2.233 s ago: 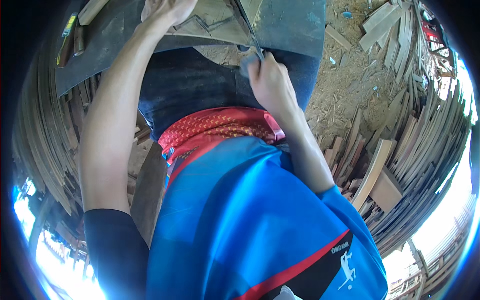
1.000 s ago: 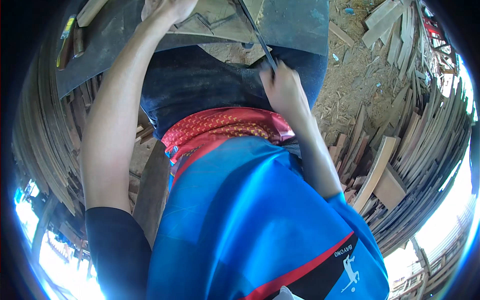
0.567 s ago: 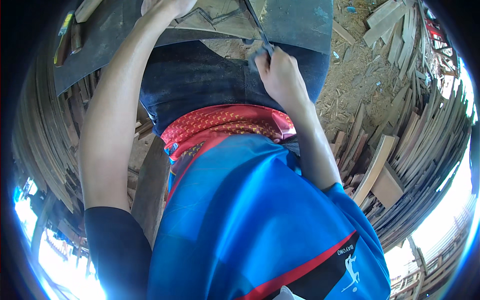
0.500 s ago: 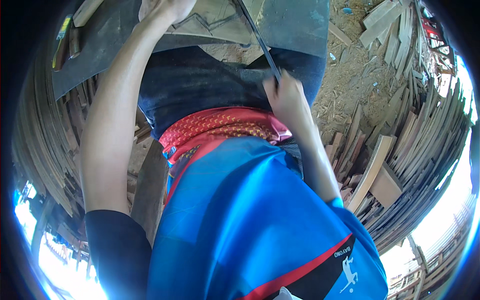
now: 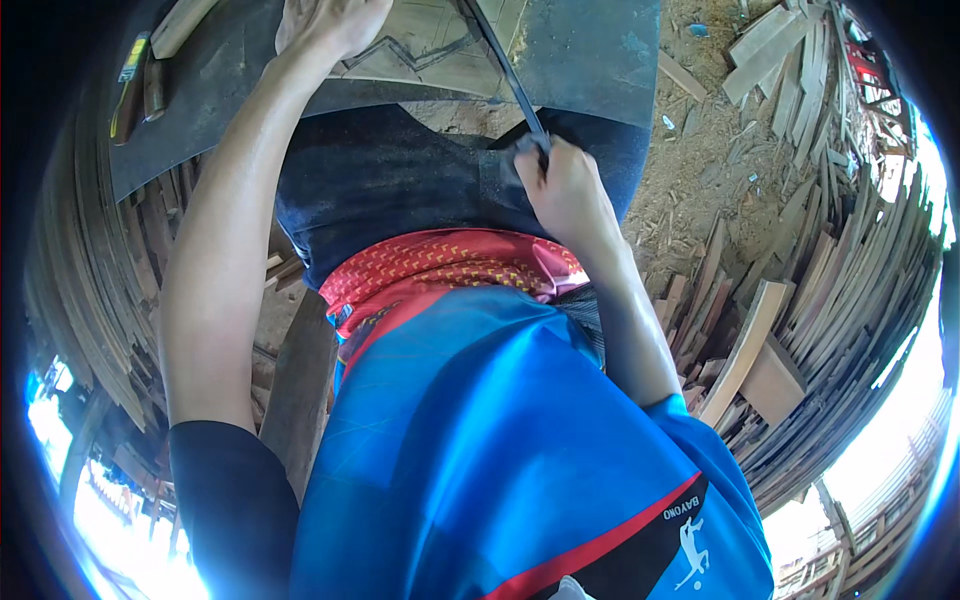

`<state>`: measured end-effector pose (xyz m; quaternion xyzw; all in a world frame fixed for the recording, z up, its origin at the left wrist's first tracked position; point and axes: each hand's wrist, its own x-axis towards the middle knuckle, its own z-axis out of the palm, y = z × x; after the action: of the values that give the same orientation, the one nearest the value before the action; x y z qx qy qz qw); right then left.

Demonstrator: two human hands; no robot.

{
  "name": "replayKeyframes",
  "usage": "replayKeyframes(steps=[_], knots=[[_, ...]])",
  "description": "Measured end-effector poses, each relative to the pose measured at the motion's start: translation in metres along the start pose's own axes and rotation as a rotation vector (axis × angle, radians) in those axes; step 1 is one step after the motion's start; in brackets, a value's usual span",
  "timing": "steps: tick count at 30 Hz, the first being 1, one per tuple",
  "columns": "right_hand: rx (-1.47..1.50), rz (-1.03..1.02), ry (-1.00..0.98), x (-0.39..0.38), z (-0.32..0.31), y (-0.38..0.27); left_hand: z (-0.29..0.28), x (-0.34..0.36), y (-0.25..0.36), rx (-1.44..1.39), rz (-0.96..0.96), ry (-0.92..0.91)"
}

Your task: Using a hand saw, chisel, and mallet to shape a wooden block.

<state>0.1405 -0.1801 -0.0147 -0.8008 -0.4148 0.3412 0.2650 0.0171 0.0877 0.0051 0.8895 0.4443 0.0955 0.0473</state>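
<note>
By the curled fingers of the right hand [image 5: 570, 195], a long dark tool [image 5: 505, 70] is gripped, slanted over a wooden board [image 5: 425, 25] on the surface [image 5: 600, 60]. How the cropped fingers of the left hand [image 5: 338, 28] are set cannot be told.

A single short word in pale capital letters runs aslant on the black chest panel [image 5: 625, 553] of the blue sports jersey [image 5: 450, 400], upside down in this view. Just beside the lettering [image 5: 684, 508], on the jersey's blue part, stands a white player emblem [image 5: 690, 545] with a small white disc near it. A yellow label [image 5: 133, 58] sits on a slim tool [image 5: 125, 112] at the worktop's [image 5: 195, 105] left; any print there is too small to read.
</note>
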Motion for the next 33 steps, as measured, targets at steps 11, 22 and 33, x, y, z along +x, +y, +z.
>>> replayKeyframes(steps=[11, 22, 33], knots=[[-0.072, 0.030, -0.059, 0.019, 0.001, -0.014, 0.005, 0.004, 0.001, 0.004, -0.009, -0.009], [-0.094, 0.031, -0.032, 0.021, 0.004, -0.020, 0.002, 0.006, -0.001, -0.021, -0.003, -0.004], [-0.138, 0.033, -0.057, 0.016, 0.001, -0.016, 0.002, 0.004, -0.001, -0.030, -0.010, 0.014]])
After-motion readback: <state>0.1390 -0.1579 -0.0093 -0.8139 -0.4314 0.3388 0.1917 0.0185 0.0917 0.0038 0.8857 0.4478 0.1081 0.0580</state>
